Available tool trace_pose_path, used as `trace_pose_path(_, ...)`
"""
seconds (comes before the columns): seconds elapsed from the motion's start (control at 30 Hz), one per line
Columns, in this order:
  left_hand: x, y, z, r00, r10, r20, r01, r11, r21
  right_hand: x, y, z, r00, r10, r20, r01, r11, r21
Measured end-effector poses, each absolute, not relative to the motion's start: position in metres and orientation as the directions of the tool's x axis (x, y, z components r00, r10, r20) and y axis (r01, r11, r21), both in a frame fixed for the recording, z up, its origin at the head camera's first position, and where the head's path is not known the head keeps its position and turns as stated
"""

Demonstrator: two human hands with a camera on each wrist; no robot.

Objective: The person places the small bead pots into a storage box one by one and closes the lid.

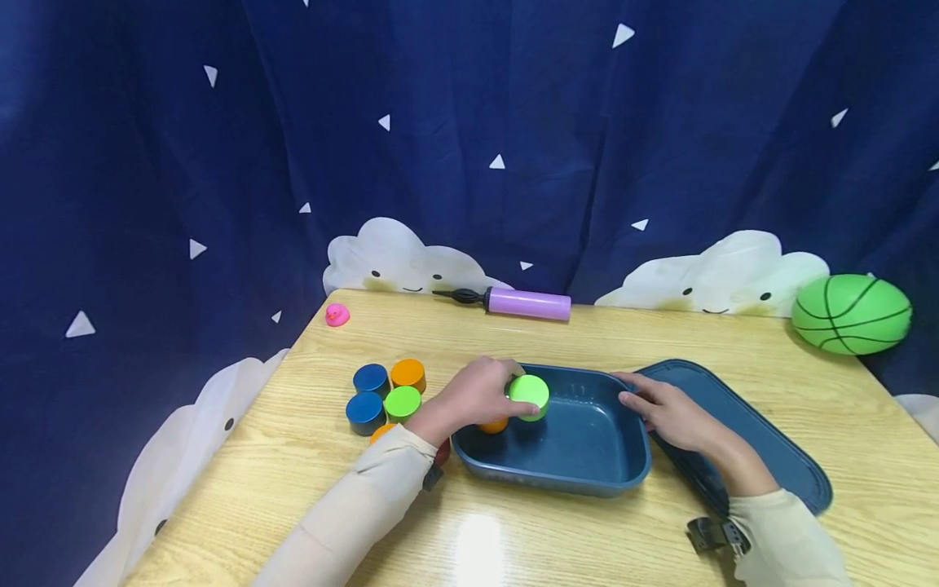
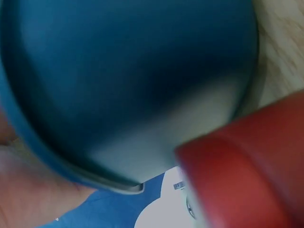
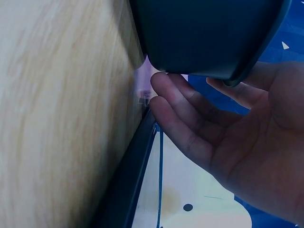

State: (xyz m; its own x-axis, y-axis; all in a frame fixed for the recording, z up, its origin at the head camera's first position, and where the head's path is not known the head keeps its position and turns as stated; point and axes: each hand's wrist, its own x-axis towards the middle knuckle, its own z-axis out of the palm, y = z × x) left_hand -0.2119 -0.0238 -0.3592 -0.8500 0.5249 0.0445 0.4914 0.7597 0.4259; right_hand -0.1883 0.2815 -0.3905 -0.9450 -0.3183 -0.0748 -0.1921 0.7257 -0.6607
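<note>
My left hand [image 1: 477, 393] grips a light-green cylinder [image 1: 530, 395] between thumb and fingers, over the left part of a dark blue box [image 1: 587, 440]. An orange cylinder [image 1: 494, 426] sits in the box's left end, partly hidden by that hand. At the box's right end my right hand [image 1: 675, 414] holds the rim, thumb over the edge; in the right wrist view its fingers [image 3: 178, 130] lie along the outer wall. A red cylinder [image 2: 247, 166] looms close in the left wrist view, mostly covered by the left wrist in the head view.
Left of the box stand two blue cylinders [image 1: 365, 412], a green one [image 1: 403, 403] and orange ones [image 1: 408, 373]. A dark blue lid [image 1: 741, 432] lies right of the box. Behind are a purple pump [image 1: 528, 304], a pink duck [image 1: 337, 315] and a green ball [image 1: 851, 314].
</note>
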Motion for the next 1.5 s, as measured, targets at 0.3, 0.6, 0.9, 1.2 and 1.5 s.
trace_pose_path(0.3,-0.215,-0.016,-0.368,-0.853,0.522,0.021,0.491,0.789,0.369,-0.188,0.282,-0.392,-0.941,-0.327,-0.081,-0.189,0.711,-0.678)
trace_pose_path(0.6,-0.217,-0.014,-0.371,-0.855,0.518,0.029,0.501,0.810,0.304,-0.188,0.283,-0.391,-0.942,-0.326,-0.077,-0.192,0.713,-0.674)
trace_pose_path(0.9,-0.220,-0.014,-0.377,-0.851,0.522,0.055,0.516,0.815,0.264,-0.188,0.282,-0.391,-0.942,-0.325,-0.084,-0.187,0.714,-0.675)
trace_pose_path(1.2,-0.221,-0.013,-0.383,-0.847,0.527,0.071,0.530,0.824,0.198,-0.188,0.282,-0.391,-0.942,-0.327,-0.077,-0.192,0.711,-0.676)
trace_pose_path(1.5,-0.221,-0.013,-0.386,-0.836,0.534,0.126,0.547,0.829,0.117,-0.188,0.281,-0.391,-0.943,-0.323,-0.078,-0.191,0.718,-0.670)
